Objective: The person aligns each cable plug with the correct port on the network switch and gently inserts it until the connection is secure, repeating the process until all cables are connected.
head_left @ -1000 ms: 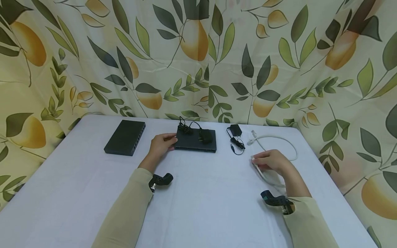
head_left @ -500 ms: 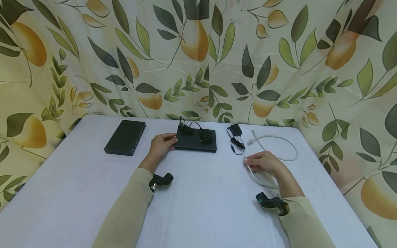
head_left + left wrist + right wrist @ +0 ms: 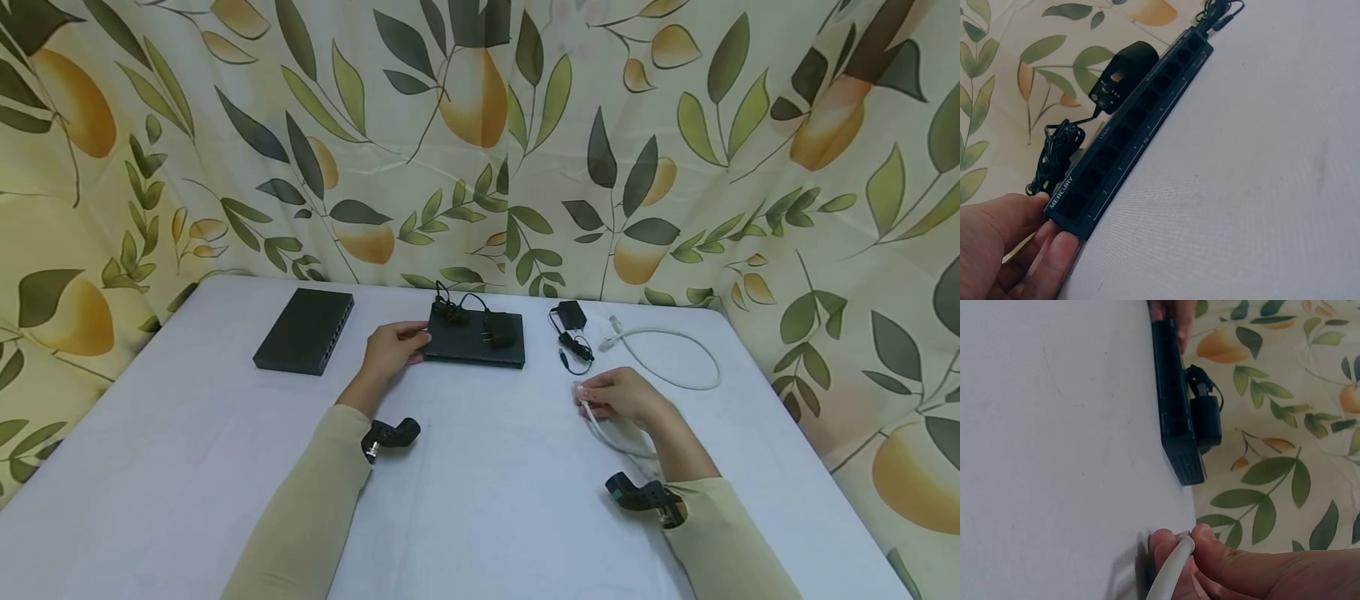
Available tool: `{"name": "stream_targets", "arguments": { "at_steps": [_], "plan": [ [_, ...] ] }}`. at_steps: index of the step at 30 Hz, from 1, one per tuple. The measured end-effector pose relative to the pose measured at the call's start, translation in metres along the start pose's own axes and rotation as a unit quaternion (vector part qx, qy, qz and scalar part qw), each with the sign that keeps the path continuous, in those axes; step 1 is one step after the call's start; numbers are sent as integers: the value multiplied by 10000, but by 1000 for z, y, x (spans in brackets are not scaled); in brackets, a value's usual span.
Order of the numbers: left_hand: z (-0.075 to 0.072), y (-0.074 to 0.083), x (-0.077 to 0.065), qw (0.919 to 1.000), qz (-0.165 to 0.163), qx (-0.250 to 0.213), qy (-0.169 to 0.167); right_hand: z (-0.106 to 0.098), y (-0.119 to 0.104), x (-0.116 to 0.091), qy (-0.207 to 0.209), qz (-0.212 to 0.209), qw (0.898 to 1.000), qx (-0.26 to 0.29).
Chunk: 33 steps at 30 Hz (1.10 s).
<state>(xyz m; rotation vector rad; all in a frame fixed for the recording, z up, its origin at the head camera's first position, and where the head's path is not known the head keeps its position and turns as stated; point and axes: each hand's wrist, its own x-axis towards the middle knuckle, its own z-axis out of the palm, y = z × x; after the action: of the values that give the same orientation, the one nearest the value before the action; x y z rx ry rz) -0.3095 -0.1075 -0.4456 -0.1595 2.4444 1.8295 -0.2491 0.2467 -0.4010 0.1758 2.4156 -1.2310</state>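
A black network switch (image 3: 472, 350) lies near the back middle, its row of ports facing the front; in the left wrist view it is marked MERCURY. My left hand (image 3: 393, 348) grips its left end, thumb at the top corner and fingers at the side. On top of the switch rests a black power adapter (image 3: 498, 328) with its bundled cord. My right hand (image 3: 622, 396) pinches a light grey network cable (image 3: 1175, 569) close to its plug, right of and in front of the switch. The plug is mostly hidden by the fingers. The cable hangs back under the right hand.
Another black network switch (image 3: 303, 332) lies at the back left. A second power adapter (image 3: 572, 317) with coiled cord sits right of the middle switch. Behind the right hand lies a looped white cable (image 3: 712, 358). A patterned curtain (image 3: 465, 167) hangs along the table's back edge.
My right hand has moved left across the table with the network cable, closer to the middle switch. The left hand has stayed on the switch.
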Motion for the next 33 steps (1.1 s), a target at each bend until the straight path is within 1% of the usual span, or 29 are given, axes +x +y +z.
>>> {"name": "stream_targets", "arguments": {
  "at_steps": [6, 14, 17, 20, 28, 33],
  "plan": [
    [1, 1, 0, 10000, -43, -34, -6, 9, -4, -2, -38, -151, 9997, 197],
    [2, 0, 1, 9999, -79, -75, 0, 25, -6, 2, 235, -113, 9996, 112],
    [2, 0, 1, 10000, -67, -52, 1, 29, -7, 4, 240, -142, 9993, 243],
    [1, -1, 1, 10000, -59, -27, 9, 34, -9, 5, 149, -222, 9987, 428],
    [1, 0, 1, 10000, -42, 23, 10, 41, -14, 5, -141, -277, 9942, 1025],
    [1, -1, 2, 9999, -62, 75, 40, 48, -19, 7, -231, -114, 9920, 1237]
  ]
}}
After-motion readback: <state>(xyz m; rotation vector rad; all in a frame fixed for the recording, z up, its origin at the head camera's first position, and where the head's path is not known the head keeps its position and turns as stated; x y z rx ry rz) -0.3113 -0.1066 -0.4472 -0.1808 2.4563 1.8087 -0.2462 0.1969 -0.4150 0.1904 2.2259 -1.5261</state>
